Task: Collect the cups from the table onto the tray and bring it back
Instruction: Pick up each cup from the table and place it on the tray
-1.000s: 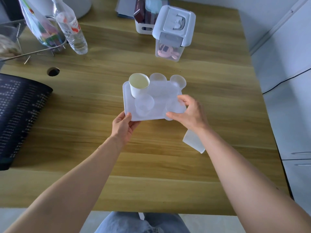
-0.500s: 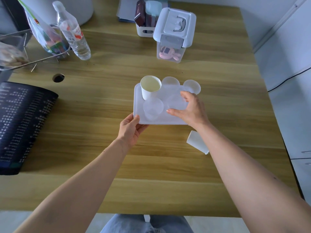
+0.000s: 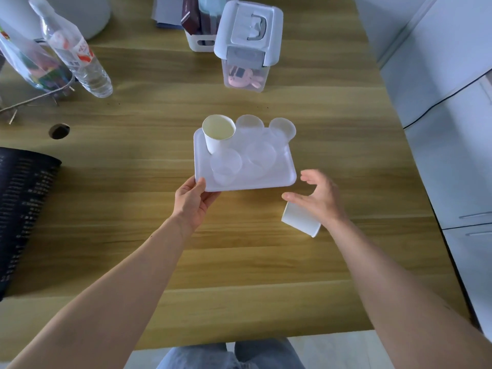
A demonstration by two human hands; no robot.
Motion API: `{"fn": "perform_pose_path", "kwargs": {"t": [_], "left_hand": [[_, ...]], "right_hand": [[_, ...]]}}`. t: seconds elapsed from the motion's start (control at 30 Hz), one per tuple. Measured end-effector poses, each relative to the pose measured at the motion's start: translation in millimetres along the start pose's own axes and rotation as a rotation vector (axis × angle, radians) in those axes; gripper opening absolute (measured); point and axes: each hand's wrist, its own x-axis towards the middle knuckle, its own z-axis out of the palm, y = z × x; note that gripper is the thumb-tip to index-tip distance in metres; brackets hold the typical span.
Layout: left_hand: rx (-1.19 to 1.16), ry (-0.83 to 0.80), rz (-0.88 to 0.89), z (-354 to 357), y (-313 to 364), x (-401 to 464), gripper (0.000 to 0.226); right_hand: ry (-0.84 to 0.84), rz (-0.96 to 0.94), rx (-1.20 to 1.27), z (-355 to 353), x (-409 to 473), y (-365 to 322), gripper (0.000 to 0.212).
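Head view: the left hand (image 3: pixel 192 202) pinches the near-left corner of the white rectangular plastic tray (image 3: pixel 288 166), which bears an upright white paper cup (image 3: pixel 217 134) and translucent plastic cups (image 3: pixel 225 163) over the wooden table (image 3: pixel 133 161). The right hand (image 3: pixel 318 197), grip spread, hovers over a tipped white paper cup (image 3: pixel 299 219) lying on the table.

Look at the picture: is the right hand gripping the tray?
No. The right hand hovers open over a tipped cup, clear of the tray.
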Motion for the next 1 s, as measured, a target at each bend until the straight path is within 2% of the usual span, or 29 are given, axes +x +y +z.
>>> {"fn": "perform_pose_path", "kwargs": {"t": [0.23,0.43,0.63,0.87,1.0], "left_hand": [[0.008,0.010,-0.015,4,-7,6,0.022],[0.010,0.026,-0.018,7,-8,7,0.021],[0.002,0.025,-0.009,5,-5,6,0.018],[0.003,0.014,-0.006,5,-3,4,0.018],[0.011,0.000,-0.009,7,-2,0,0.017]], "right_hand": [[-0.200,0.115,-0.273,-5,-11,31,0.086],[-0.267,0.156,-0.304,-7,-9,28,0.079],[-0.250,0.277,-0.023,-17,-2,23,0.071],[-0.205,0.458,0.315,-30,13,-5,0.041],[-0.240,0.607,0.477,-24,24,-24,0.045]]}}
